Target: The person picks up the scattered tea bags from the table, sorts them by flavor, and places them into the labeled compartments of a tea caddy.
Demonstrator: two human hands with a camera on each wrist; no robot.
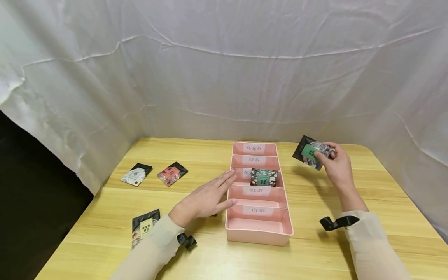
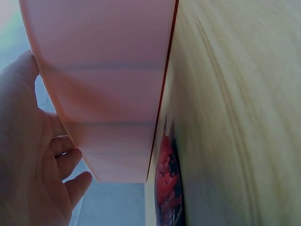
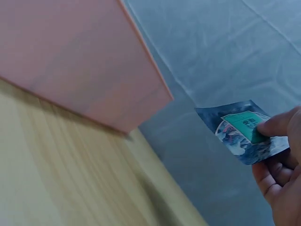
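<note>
My right hand [image 1: 338, 166] pinches a tea sachet [image 1: 309, 152] with a green label between thumb and fingers, above the table to the right of the pink divided box [image 1: 259, 236]. The same sachet [image 3: 242, 132] shows in the right wrist view, its label facing up. My left hand [image 1: 206, 197] has its fingers extended and touches the box's left rim; in the left wrist view the fingertips [image 2: 75, 157] lie along that edge. Inside the box's middle compartment stands a dark floral sachet [image 1: 264, 178] with a green label. The box's compartments carry white paper labels.
On the table's left lie a white-and-black sachet [image 1: 136, 174], a red-labelled sachet [image 1: 172, 174] and a yellow-labelled sachet [image 1: 145, 226], partly covered by my left sleeve. Another red sachet [image 2: 168, 183] lies beside the box, mostly hidden under my left hand. Pale cloth [image 1: 245, 85] encloses the table.
</note>
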